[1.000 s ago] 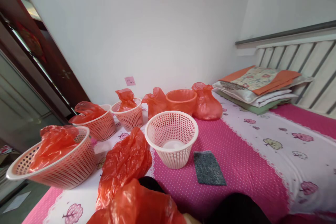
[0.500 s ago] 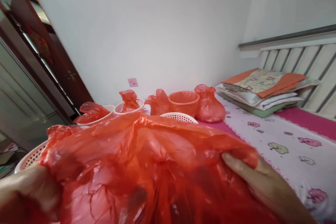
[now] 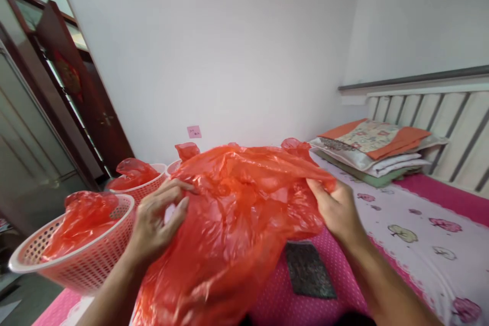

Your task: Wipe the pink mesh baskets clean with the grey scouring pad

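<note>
I hold a large red plastic bag (image 3: 244, 214) up in front of me over the bed. My left hand (image 3: 158, 219) pinches the bag's left edge with curled fingers. My right hand (image 3: 336, 209) grips its right edge. The spread bag hides the baskets in the middle of the bed. Below it, a dark grey cloth (image 3: 309, 270) lies flat on the pink dotted bedspread (image 3: 401, 244).
Two pale perforated baskets, each with a red bag inside, stand at the left: a near one (image 3: 76, 260) and a farther one (image 3: 147, 186). Folded bedding and a cushion (image 3: 376, 150) are stacked by the slatted headboard (image 3: 439, 122). A dark wooden door (image 3: 80, 91) is at the left.
Both hands have lifted the red bag from my lap and pulled it out wide, moving it away from the camera. It now covers the empty basket and the bags behind.
</note>
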A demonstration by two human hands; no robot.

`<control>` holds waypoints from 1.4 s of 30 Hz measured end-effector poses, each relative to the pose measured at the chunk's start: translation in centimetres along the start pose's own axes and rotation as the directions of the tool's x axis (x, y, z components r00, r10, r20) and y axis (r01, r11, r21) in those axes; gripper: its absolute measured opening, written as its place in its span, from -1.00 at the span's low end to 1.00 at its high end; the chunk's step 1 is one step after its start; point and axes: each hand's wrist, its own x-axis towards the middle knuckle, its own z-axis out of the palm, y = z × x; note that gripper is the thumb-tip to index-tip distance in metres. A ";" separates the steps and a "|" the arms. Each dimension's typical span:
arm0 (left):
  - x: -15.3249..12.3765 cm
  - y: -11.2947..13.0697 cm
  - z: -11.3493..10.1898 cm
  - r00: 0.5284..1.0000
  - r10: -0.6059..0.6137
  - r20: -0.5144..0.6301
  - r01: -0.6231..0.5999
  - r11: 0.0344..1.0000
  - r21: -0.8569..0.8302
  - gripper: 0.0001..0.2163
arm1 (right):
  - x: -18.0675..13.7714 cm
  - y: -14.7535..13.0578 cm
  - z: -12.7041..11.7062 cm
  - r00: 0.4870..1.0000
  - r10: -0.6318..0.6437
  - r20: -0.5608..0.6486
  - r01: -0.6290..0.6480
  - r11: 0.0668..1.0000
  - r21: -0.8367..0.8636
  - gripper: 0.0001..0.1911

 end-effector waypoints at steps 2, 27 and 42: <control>0.5 -2.1 2.7 0.981 -0.192 0.033 0.195 0.967 -0.165 -0.71 | 0.6 3.8 0.8 0.995 0.095 -0.026 -0.095 0.995 0.011 -0.58; -8.9 -6.6 12.7 0.468 -0.879 0.090 0.732 0.329 -0.597 -0.64 | -2.5 14.6 1.5 0.749 0.661 -0.041 -0.603 0.706 0.372 -0.52; -11.3 1.8 12.2 0.186 -0.804 0.565 0.524 -0.406 -0.749 -0.87 | -7.2 11.7 -0.4 0.611 0.705 0.358 -0.769 0.424 0.477 -0.54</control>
